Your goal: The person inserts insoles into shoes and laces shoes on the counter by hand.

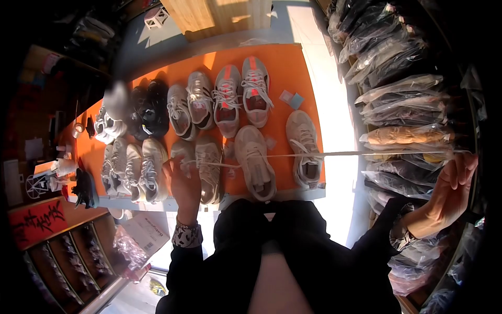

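Observation:
A long pale lace point(334, 154) stretches across the view, nearly level, between my two hands. My right hand point(454, 178), far out at the right, pinches its end. Over the shoes at the table's front, my left hand point(184, 175) has its fingers closed around the lace's other end. Beneath the lace lies a light shoe point(254, 165) whose tongue shows, its upper eyelets partly hidden by the lace. To its right another light shoe point(304, 149) is laced. A beige shoe point(210, 170) sits just right of my left hand.
Two rows of shoes stand on the orange table point(285, 63), with small cards point(292, 99) near the back. Bagged clothes point(402, 99) hang along the right. A wooden counter point(219, 18) is behind; a cardboard box point(146, 235) and shelves point(73, 261) are at lower left.

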A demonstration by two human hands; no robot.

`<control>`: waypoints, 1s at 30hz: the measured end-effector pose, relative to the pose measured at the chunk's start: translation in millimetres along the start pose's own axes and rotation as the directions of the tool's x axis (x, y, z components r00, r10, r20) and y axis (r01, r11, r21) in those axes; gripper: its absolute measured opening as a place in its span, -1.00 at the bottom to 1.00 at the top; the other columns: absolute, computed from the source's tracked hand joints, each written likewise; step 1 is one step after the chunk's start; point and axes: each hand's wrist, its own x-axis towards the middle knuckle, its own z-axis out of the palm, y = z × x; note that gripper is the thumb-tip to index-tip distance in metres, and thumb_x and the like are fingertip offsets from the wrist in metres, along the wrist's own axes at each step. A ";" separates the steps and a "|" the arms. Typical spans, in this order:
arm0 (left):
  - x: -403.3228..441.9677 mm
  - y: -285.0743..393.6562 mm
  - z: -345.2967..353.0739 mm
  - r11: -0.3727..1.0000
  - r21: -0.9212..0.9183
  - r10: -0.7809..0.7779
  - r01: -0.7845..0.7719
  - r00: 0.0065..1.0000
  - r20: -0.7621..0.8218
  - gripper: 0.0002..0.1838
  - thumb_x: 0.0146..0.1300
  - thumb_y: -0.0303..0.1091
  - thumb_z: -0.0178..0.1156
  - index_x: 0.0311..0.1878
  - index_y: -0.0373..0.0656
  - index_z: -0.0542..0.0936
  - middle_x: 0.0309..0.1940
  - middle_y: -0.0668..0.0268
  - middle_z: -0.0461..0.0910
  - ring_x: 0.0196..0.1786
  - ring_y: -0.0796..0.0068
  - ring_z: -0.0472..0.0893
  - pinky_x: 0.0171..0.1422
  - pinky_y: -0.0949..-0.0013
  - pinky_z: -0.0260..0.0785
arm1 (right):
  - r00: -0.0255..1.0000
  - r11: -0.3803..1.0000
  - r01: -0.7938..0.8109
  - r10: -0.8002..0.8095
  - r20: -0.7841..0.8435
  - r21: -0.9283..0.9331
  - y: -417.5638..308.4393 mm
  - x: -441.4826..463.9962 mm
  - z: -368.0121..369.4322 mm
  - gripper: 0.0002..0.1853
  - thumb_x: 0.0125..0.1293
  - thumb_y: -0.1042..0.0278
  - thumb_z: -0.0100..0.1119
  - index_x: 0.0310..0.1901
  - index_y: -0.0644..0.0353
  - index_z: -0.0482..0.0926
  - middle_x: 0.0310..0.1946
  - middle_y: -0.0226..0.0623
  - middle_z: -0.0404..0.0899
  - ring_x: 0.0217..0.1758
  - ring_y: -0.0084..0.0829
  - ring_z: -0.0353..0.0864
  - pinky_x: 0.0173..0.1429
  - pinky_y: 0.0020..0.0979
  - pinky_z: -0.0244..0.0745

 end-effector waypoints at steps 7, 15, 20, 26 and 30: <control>-40.8 69.7 88.8 0.922 -0.373 0.162 0.104 0.772 0.614 -0.77 0.20 -0.31 0.18 -0.18 -0.25 0.64 -0.35 0.03 0.65 -0.25 0.05 0.65 -0.16 0.15 0.45 | 0.827 0.685 -0.523 0.551 -0.109 -0.507 165.3 -23.7 9.3 -0.73 0.35 0.64 0.06 0.02 0.30 0.28 -0.28 -0.10 0.66 -0.32 -0.34 0.71 -0.24 -0.43 0.63; -40.0 74.8 118.2 0.945 -0.249 -0.039 0.213 0.828 0.559 -0.68 0.20 -0.20 0.16 -0.15 -0.25 0.69 -0.29 0.01 0.69 -0.22 0.07 0.69 -0.10 0.20 0.51 | 0.517 0.305 -0.787 0.801 -0.302 -0.536 282.0 -111.8 -61.2 -0.87 0.27 0.57 0.12 -0.16 0.38 0.50 -0.32 -0.24 0.67 -0.28 -0.46 0.69 -0.21 -0.49 0.63; -34.1 66.6 125.8 0.947 -0.237 -0.012 0.219 0.758 0.653 -0.71 0.17 -0.25 0.22 -0.18 -0.27 0.70 -0.32 0.01 0.70 -0.24 0.17 0.71 -0.10 0.28 0.52 | 0.707 0.384 -0.669 0.595 -0.383 -0.637 332.4 -141.8 -77.9 -0.82 0.21 0.39 0.20 -0.29 0.36 0.65 -0.43 -0.28 0.65 -0.48 -0.51 0.58 -0.37 -0.48 0.47; -40.3 60.0 132.9 0.918 -0.307 -0.010 0.250 0.790 0.613 -0.74 0.15 -0.27 0.25 -0.20 -0.26 0.71 -0.33 0.05 0.70 -0.24 0.19 0.71 -0.10 0.29 0.52 | 0.618 0.202 -0.734 0.596 -0.513 -0.648 357.9 -142.9 -88.1 -0.79 0.20 0.31 0.23 -0.31 0.32 0.64 -0.48 -0.39 0.62 -0.43 -0.60 0.56 -0.31 -0.56 0.43; -39.2 64.0 128.9 0.923 -0.266 -0.052 0.279 0.773 0.632 -0.73 0.14 -0.26 0.26 -0.19 -0.24 0.71 -0.32 0.06 0.70 -0.23 0.20 0.71 -0.10 0.29 0.52 | 0.650 0.213 -0.715 0.554 -0.520 -0.666 358.9 -142.9 -82.6 -0.79 0.18 0.32 0.24 -0.31 0.33 0.65 -0.46 -0.36 0.62 -0.42 -0.59 0.55 -0.31 -0.53 0.44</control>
